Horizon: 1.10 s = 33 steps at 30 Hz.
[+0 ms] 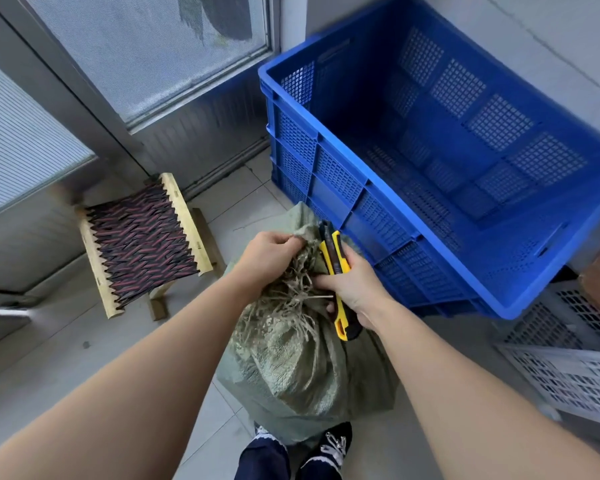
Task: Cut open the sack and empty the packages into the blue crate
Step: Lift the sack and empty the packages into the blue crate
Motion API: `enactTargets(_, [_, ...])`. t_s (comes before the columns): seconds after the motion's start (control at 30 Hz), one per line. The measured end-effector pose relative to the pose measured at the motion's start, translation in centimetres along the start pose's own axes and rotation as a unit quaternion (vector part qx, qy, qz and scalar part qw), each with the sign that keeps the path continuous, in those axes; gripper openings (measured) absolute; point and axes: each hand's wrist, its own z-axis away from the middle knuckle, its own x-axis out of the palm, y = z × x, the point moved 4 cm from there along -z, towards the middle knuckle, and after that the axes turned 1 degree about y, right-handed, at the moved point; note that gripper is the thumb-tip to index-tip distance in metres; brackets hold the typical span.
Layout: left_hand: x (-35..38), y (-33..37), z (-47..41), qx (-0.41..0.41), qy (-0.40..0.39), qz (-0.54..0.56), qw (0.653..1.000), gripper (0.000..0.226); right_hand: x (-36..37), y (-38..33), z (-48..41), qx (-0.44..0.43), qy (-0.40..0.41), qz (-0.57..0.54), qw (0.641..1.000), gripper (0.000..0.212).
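Observation:
A green woven sack (302, 372) stands on the tiled floor between my arms, its neck tied shut with frayed twine (291, 299). My left hand (264, 258) pinches the bunched top of the sack. My right hand (354, 289) is closed around a yellow and black utility knife (335, 258), which lies against the sack's neck pointing away from me. The blue crate (347, 174) stands empty just beyond and to the right, tilted against the wall. No packages are visible; the sack hides them.
A small wooden stool (139, 244) with a woven seat stands to the left by a glass door (146, 53). White perforated crates (568, 368) lie at the right. My dark shoes (329, 445) are below the sack.

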Motion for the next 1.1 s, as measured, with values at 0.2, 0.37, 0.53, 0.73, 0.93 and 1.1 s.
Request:
enactTargets(0.2, [-0.3,0.1,-0.2,-0.009,-0.043,-0.013,0.999,0.04,0.2,-1.1,-0.1,0.013,0.026,-0.017,0.999,0.017])
enactTargets(0.37, [-2.0,1.1,-0.6,0.046,0.04,0.104,0.993,0.028,-2.3,-2.7,-1.0,0.033,0.169,-0.143,0.975,0.014])
enactTargets(0.53, [-2.6,0.1,-1.2,0.024,0.098,0.08,0.992,0.025,-4.7,-3.5,-1.8,0.038,0.239,-0.172,0.955,0.032])
enactTargets(0.73, [-0.1,-4.1,-1.3,-0.047,0.001,-0.124,0.991,0.042,-5.9,-3.9,-2.2,0.053,0.249,-0.237,0.938,0.021])
enactTargets(0.93, [3.5,-7.6,-1.2,-0.064,-0.12,-0.342,0.93,0.031,-8.0,-3.9,-3.4,0.056,0.259,-0.247,0.932,0.021])
enactTargets(1.1, [6.3,-9.2,-2.1,-0.05,-0.149,-0.439,0.885,0.028,-10.4,-3.7,-5.0,0.059,0.255,-0.237,0.936,0.021])
